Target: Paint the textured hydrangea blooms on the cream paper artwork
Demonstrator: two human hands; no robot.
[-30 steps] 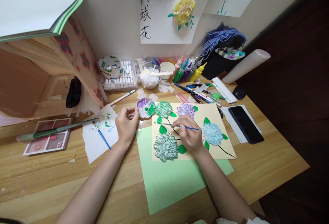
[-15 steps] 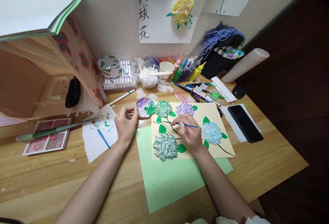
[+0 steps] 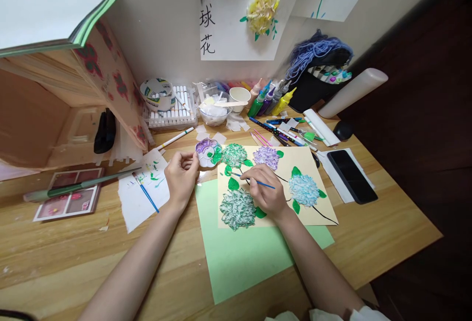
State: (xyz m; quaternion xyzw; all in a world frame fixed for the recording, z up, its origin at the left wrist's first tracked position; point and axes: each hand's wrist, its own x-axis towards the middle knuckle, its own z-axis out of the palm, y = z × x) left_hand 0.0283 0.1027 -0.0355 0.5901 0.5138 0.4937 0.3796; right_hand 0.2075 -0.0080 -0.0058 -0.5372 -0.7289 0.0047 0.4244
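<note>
My left hand pinches the edge of a small flower-shaped paint palette with purple and green paint in its wells. In my right hand is a thin blue paintbrush, its tip close to a green leaf at the left of the picture; whether it touches the paper I cannot tell. The cream sheet bears raised flower heads: a dark green one, a brighter green one, a purple one and a light blue one. Green leaves and black stems surround them. Under it lies a green sheet.
A second blue brush rests on paint-marked white paper at left. Behind stand a marker box, a bowl of scraps, a paper cup and paint bottles. A phone lies at right.
My right hand has shifted slightly left and down with the paintbrush, which now slants more. My left hand keeps its hold on the palette.
</note>
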